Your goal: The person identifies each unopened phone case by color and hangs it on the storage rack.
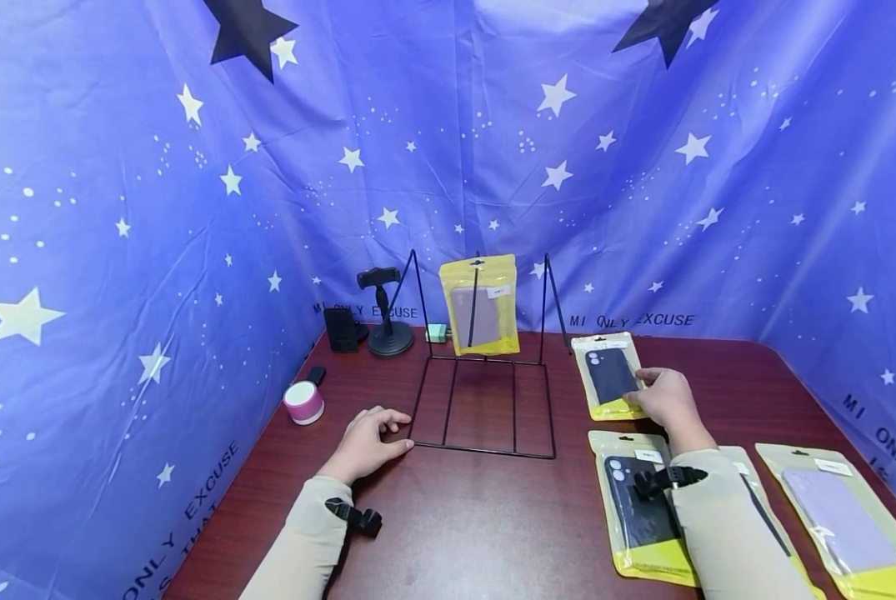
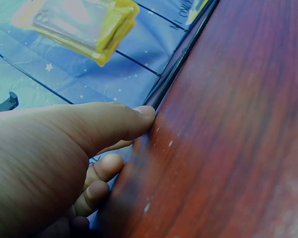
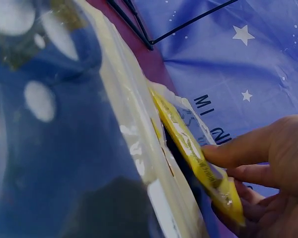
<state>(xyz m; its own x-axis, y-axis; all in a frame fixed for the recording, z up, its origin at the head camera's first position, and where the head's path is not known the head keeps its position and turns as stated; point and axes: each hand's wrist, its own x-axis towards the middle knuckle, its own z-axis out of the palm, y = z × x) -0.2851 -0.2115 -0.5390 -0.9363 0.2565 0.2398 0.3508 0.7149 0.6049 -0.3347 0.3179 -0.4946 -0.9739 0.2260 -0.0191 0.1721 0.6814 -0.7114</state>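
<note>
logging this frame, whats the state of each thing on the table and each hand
wire rack: standing upright, one yellow packet hanging on it
left hand: resting on the table, fingertips at the rack's base corner
right hand: pinching the edge of the dark case packet
other packets: lying flat
phone stand: upright, holding nothing

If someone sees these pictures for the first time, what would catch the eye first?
Probably the black wire rack at the table's centre, with one yellow phone-case packet hanging on it against the starry blue backdrop. Next, the right hand grips the edge of a dark-case packet beside the rack, while the left hand rests on the table, touching the rack's front corner. More packets lie at the near right.
</note>
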